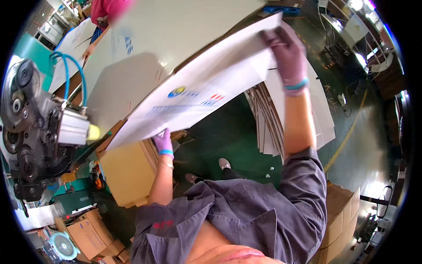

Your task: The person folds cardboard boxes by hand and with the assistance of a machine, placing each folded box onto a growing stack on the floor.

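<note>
A large white cardboard sheet with blue, yellow and red printing slants across the middle, along the front edge of a broad pale worktable. My left hand, in a purple glove with a blue cuff, grips the sheet's near edge toward its lower left end; the fingers underneath are hidden. At the raised right end, my right hand, in a similar glove and slightly blurred, has its fingers curled over the sheet's corner.
A machine with dark rollers and a silver cylinder stands left. Stacked white sheets lean to my right; brown cardboard lies below the table's left part. Across the table is a person in a pink top. A blue fan sits lower left.
</note>
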`<state>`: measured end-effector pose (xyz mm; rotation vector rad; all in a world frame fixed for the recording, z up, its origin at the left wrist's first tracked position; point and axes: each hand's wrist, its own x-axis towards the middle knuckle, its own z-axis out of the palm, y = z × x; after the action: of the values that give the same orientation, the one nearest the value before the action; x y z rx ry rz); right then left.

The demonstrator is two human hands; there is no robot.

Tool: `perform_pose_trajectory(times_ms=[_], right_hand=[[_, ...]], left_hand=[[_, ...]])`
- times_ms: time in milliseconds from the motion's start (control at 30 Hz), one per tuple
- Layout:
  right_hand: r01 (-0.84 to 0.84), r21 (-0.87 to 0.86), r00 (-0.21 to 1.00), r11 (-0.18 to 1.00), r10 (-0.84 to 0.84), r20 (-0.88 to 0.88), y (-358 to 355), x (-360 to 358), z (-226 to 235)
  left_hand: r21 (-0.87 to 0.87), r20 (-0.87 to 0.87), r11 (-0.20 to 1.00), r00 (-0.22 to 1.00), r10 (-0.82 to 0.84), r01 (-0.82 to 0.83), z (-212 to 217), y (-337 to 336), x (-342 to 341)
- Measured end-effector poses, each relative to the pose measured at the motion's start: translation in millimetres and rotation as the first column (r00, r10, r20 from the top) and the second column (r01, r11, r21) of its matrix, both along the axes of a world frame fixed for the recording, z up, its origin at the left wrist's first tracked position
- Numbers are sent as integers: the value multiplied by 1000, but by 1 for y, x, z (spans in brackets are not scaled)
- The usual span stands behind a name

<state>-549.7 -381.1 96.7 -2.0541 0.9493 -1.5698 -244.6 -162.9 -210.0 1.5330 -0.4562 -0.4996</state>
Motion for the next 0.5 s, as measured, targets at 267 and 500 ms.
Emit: perform_pose_trajectory(times_ms=[267,500], right_hand=[[184,-466,744,865,-432,-509,11,-69,-10],[-54,-206,-500,977,-205,-841,-31,-329,-394]], left_hand=[[249,68,596,600,-797,763,131,-176,-235],[455,499,288,26,-866,843,45,-100,-270]])
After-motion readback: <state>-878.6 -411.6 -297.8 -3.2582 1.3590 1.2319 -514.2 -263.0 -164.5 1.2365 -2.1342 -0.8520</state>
